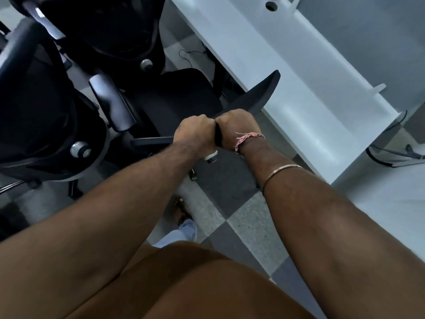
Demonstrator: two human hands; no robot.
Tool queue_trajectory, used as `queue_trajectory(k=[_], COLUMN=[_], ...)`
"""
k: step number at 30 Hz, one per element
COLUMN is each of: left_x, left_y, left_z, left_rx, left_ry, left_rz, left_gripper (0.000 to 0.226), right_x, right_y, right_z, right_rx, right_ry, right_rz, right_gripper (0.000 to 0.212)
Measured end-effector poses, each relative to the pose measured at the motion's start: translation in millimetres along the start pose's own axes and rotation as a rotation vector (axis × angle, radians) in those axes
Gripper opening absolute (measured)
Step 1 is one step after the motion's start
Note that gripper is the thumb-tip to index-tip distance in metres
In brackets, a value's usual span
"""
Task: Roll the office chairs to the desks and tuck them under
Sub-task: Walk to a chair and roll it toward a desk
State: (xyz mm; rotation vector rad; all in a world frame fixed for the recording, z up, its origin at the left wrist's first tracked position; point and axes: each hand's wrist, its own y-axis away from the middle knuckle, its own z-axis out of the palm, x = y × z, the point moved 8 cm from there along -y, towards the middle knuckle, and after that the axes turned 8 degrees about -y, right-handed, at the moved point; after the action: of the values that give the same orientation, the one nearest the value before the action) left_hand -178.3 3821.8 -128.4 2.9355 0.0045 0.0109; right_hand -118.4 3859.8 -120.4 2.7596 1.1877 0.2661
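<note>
both our hands clench the top edge of the chair point(259, 93) backrest, left hand point(195, 132) and right hand point(236, 127) knuckle to knuckle. its seat already noses under the bench point(287, 72) toward 12 o'clock. it should roll easily on castors yet swivel; a wider hold would steer better.

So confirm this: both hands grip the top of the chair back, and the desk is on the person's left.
Not quite. Both hands, left hand and right hand, do grip the chair back, but the head view shows the desk on the person's right.
</note>
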Motion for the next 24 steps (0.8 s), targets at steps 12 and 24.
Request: queue_trajectory(k=[12, 24], left_x=[32, 41], left_y=[127, 241], left_z=[28, 48], left_rx=[0.005, 0.008], left_ry=[-0.022, -0.094], left_rz=[0.076, 0.277], left_gripper=[0.034, 0.015], right_x=[-74, -158], right_y=[113, 214], right_z=[26, 31], right_rx=[0.050, 0.050], right_ry=[-0.056, -0.132], right_rz=[-0.004, 0.197], right_gripper=[0.023, 0.013])
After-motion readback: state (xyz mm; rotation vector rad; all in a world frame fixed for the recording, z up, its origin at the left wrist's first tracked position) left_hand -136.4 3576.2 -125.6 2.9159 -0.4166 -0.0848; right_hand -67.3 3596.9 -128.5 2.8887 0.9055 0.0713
